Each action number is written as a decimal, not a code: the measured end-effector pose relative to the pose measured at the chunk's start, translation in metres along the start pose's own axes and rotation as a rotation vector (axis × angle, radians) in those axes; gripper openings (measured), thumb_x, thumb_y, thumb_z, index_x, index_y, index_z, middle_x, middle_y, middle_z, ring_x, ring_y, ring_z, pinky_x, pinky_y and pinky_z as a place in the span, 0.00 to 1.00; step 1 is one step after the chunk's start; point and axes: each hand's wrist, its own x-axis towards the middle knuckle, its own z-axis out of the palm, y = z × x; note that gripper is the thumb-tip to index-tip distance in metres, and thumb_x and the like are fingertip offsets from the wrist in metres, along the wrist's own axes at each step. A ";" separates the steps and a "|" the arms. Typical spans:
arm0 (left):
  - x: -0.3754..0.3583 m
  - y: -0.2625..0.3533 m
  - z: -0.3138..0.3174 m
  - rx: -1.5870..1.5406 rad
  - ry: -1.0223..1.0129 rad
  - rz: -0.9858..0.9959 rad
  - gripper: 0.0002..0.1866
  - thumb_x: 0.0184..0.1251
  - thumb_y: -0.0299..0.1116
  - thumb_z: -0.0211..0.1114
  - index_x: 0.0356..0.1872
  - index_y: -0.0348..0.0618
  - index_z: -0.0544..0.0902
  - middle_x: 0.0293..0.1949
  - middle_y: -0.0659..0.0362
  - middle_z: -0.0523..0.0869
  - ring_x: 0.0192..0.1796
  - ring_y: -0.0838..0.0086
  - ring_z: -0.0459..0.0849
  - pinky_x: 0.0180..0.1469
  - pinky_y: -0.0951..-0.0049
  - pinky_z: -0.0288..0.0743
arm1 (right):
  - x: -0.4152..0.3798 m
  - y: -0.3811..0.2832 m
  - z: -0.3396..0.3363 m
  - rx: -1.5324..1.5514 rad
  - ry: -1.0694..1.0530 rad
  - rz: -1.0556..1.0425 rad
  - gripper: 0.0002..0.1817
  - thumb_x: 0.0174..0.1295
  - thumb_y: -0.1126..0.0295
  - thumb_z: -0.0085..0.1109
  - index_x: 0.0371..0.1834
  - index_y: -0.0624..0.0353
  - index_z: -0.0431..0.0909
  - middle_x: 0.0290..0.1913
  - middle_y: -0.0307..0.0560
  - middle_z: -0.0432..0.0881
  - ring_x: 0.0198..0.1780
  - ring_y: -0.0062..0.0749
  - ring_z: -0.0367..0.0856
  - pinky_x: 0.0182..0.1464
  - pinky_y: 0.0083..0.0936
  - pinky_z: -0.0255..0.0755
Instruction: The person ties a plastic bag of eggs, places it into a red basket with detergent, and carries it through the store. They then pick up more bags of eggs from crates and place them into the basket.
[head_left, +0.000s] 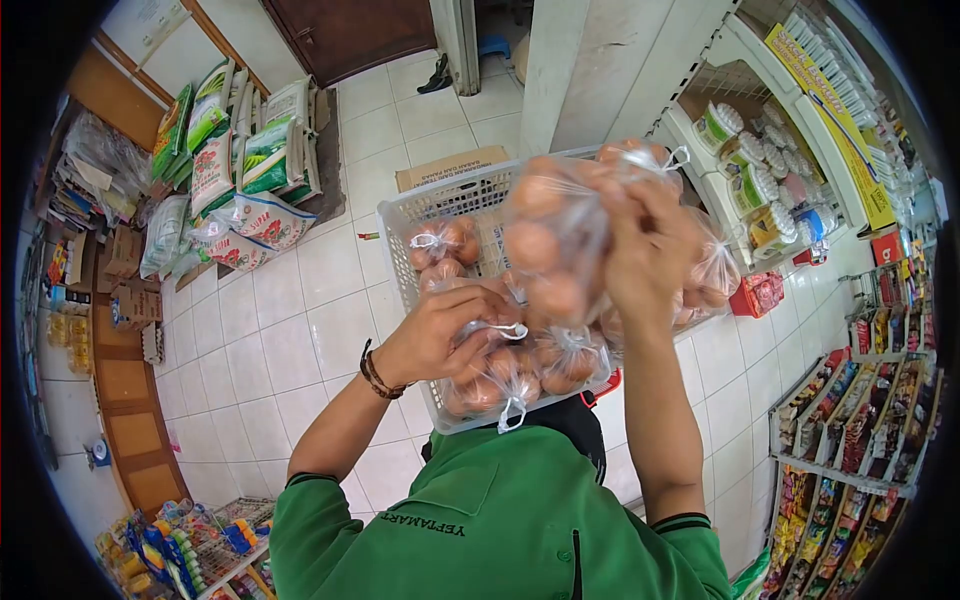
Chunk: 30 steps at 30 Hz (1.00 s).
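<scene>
A white plastic basket (393, 260) in front of me holds several clear bags of brown eggs, each tied at the top. My right hand (648, 245) grips a bag of eggs (548, 245) lifted over the basket, slightly blurred by motion. Over the near left part of the basket, my left hand (450, 330) is closed on the plastic of another bag of eggs (483, 355), whose white knot sticks out by the fingers. Below it, a tied bag of eggs (500, 385) rests against the near rim. Further bags sit at the left and right ends.
Sacks (250, 160) are stacked on the floor at left. A cardboard piece (450, 168) lies behind the basket. Shelves with white-lidded tubs (745, 160) stand close at right, above a red packet (757, 294). A snack rack (855, 420) is at lower right.
</scene>
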 end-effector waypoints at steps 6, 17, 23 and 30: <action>0.001 0.010 -0.005 0.156 0.060 0.094 0.07 0.61 0.23 0.69 0.36 0.36 0.79 0.51 0.48 0.85 0.56 0.52 0.85 0.59 0.58 0.79 | 0.000 0.070 0.069 0.003 -0.318 0.125 0.05 0.64 0.76 0.65 0.36 0.69 0.85 0.33 0.49 0.87 0.35 0.31 0.82 0.39 0.27 0.74; 0.011 -0.019 -0.022 -0.079 0.086 -0.265 0.13 0.69 0.23 0.65 0.51 0.32 0.86 0.47 0.45 0.90 0.49 0.60 0.89 0.54 0.63 0.82 | -0.022 0.143 0.117 -0.463 -0.656 0.124 0.07 0.62 0.70 0.63 0.36 0.59 0.89 0.43 0.59 0.87 0.48 0.60 0.85 0.51 0.51 0.78; 0.033 -0.063 -0.035 -0.199 -0.151 -0.433 0.16 0.60 0.17 0.65 0.50 0.31 0.87 0.45 0.50 0.91 0.45 0.69 0.90 0.49 0.72 0.85 | -0.015 0.135 0.120 -0.544 -0.648 0.310 0.10 0.62 0.68 0.62 0.38 0.58 0.91 0.43 0.69 0.87 0.49 0.66 0.86 0.53 0.53 0.81; 0.035 -0.085 -0.043 0.097 -0.178 -0.372 0.27 0.49 0.31 0.82 0.53 0.40 0.87 0.47 0.55 0.88 0.49 0.68 0.86 0.52 0.69 0.82 | -0.030 0.152 0.126 -0.515 -0.492 0.315 0.07 0.59 0.69 0.64 0.34 0.56 0.91 0.36 0.66 0.86 0.43 0.65 0.86 0.49 0.52 0.81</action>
